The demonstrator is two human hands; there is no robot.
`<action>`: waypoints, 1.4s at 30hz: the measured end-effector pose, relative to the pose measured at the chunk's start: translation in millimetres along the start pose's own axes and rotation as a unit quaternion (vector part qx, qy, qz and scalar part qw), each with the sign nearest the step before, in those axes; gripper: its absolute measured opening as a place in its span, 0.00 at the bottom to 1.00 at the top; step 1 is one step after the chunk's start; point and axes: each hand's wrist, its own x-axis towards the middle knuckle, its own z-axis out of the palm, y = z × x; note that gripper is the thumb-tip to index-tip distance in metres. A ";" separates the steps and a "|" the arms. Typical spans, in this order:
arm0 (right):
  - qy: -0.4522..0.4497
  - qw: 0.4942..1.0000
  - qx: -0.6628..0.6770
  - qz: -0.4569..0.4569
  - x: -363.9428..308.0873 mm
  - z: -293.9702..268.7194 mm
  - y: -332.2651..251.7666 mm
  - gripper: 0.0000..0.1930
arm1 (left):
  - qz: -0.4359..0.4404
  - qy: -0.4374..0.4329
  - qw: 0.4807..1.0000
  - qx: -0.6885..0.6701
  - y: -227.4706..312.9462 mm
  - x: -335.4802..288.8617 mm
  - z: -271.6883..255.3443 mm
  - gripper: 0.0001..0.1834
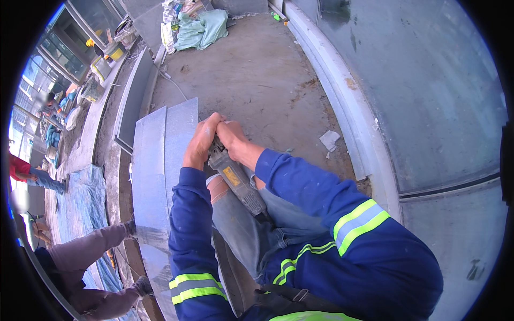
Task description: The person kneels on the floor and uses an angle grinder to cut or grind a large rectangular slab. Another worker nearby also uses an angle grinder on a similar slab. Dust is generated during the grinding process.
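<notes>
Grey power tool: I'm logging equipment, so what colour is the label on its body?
The label is yellow-orange, best seen in the head view.

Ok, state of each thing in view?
Power tool: over the lap; on or off, can't tell.
Left hand: bent at the tool's head, grip hidden.
Right hand: same, against the left.
Jeans: ripped at the knee.
Grey panels: overlapping.
Green sack: crumpled.
Blue tarp: spread, wrinkled.

Dusty grey-brown floor (251, 69), blue-grey panels (428, 101) at right, framed windows (65, 45) at upper left
</notes>
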 end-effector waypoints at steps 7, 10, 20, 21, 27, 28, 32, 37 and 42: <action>0.012 0.999 -0.018 -0.042 -0.2 -5.9 5.5 0.22 | 0.056 0.077 0.994 -0.048 -16.7 6.8 15.3 0.27; -0.022 0.999 0.020 -0.026 -0.5 -3.8 8.0 0.21 | 0.042 0.103 0.993 -0.028 -18.0 2.4 12.8 0.26; -0.077 0.995 0.041 -0.055 -5.1 -1.7 0.5 0.23 | 0.096 0.172 0.977 0.080 -20.3 3.8 7.1 0.52; -0.069 0.996 0.022 -0.059 -5.4 -1.5 0.9 0.24 | 0.098 0.174 0.979 0.051 -21.2 4.4 8.7 0.55; -0.057 0.998 0.000 -0.032 2.6 -4.4 6.4 0.26 | 0.109 0.199 0.973 0.050 -11.1 5.5 10.8 0.55; -0.054 0.998 -0.001 -0.026 4.6 -2.4 7.7 0.27 | 0.107 0.194 0.972 0.078 -6.7 5.3 10.2 0.54; 0.013 0.999 -0.005 -0.036 2.7 -4.1 15.1 0.32 | 0.135 0.134 0.957 0.221 2.3 -0.6 11.9 0.39; -0.022 0.997 0.055 -0.055 -4.6 -7.7 14.0 0.26 | 0.163 0.220 0.932 0.237 -4.1 -3.2 25.9 0.28; -0.031 0.994 0.082 -0.070 0.0 -5.9 21.7 0.25 | 0.158 0.237 0.919 0.272 -8.2 -5.2 24.0 0.28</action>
